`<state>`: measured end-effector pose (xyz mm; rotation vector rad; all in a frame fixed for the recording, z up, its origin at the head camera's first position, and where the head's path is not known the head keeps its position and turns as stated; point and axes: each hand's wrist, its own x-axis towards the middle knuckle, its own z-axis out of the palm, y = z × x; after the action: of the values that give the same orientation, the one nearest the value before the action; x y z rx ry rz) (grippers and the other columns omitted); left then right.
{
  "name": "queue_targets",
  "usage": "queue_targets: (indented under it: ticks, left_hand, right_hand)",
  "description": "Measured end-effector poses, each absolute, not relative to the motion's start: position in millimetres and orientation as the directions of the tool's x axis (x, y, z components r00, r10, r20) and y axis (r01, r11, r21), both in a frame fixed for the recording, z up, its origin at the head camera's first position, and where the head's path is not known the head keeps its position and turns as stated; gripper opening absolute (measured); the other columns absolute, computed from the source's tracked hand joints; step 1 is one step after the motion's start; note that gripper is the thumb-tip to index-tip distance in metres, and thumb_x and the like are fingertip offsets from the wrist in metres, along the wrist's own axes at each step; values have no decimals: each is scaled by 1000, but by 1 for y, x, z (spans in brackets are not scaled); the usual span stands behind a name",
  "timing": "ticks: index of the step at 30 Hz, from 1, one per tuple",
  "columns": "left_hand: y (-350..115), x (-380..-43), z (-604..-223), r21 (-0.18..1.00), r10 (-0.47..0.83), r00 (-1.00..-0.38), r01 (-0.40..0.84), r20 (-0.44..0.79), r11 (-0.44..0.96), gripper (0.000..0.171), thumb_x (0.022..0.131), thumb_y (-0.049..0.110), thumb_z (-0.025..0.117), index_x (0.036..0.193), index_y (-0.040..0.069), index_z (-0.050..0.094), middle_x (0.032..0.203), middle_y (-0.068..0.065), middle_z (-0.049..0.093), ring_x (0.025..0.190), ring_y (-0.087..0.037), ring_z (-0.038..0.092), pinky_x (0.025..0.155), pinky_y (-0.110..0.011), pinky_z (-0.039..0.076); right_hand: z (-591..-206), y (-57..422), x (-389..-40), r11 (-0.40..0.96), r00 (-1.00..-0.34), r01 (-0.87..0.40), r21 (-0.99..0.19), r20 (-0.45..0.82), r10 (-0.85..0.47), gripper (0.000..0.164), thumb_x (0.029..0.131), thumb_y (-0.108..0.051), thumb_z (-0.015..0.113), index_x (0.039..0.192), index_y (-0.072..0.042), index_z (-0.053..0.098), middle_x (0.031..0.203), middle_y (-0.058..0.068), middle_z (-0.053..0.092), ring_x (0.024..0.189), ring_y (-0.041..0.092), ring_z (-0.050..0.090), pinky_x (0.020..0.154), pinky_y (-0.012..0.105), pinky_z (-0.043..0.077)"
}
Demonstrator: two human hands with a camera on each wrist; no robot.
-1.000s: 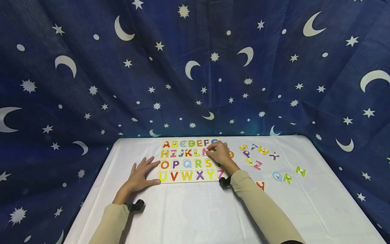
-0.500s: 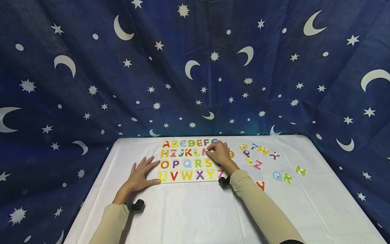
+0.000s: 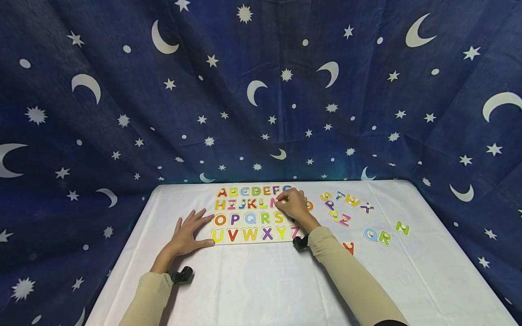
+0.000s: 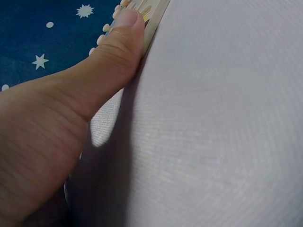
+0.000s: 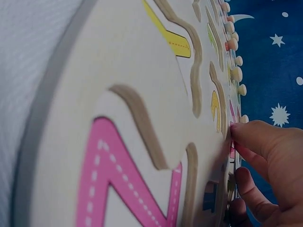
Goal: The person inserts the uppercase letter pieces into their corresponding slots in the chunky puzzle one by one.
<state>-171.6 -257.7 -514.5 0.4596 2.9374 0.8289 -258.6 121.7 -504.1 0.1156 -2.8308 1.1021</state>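
Note:
A pale wooden alphabet board (image 3: 254,227) lies on the table, its upper rows holding knobbed letters and its lower rows showing recesses. My left hand (image 3: 185,236) rests with fingers spread at the board's left edge. In the left wrist view the thumb (image 4: 116,45) touches that edge. My right hand (image 3: 294,206) reaches over the board's right side and pinches a pink letter M (image 3: 273,203) at its place in the second row. From the right wrist, the fingers of the right hand (image 5: 270,163) are low against the board, beyond the pink Z recess (image 5: 109,156).
Several loose letters lie right of the board, among them a yellow W (image 3: 352,200), purple X (image 3: 367,208), pink Z (image 3: 345,220), blue Q (image 3: 370,235) and green N (image 3: 402,228). A red letter (image 3: 349,247) lies beside the right sleeve. A starry curtain (image 3: 261,90) hangs behind.

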Motion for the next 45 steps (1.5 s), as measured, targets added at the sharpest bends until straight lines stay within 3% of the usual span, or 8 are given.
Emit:
queue_targets:
  ticks: [9,16,35,45]
  left_hand:
    - [-256,-172,-516,521,299,-954,264,18,812,91,74,55,87,150,20,54,165,-17,32,154,-47,14,119,-72,-5]
    - [-256,-171,-516,514,295,-955,261,16,817,91,74,56,87,151,20,54,165,-17,32,154,-47,13,119,-72,-5]
    - [-256,-170,-512,515,292,-956,262,23,816,91,74,55,87,150,19,53,165,-19,32,154,-48,13,118,-73,-5]
    - [-256,-171,-512,505,295,-955,266,23,821,91,74,55,87,151,19,53,165,-19,33,154,-49,13,118,-74,-5]
  right_hand:
    - [-501,143,-257,668,-973,-227,-709,129,-194,26,89,-22,83,111,-10,77,105,8,67,100,28,58,96,50,44]
    - [-486,181,-247,604,-949,-310,-734,201,-242,34,89,-15,81,121,-5,72,107,13,69,90,28,63,82,42,54]
    - [-466,327,-195,736,-960,-222,-640,276,-49,34,93,-18,79,123,-4,70,107,18,71,94,37,66,81,49,53]
    - [-463,385,-164,784,-965,-87,-614,248,88,36,96,-25,75,125,-4,68,113,22,70,98,40,63,77,41,47]
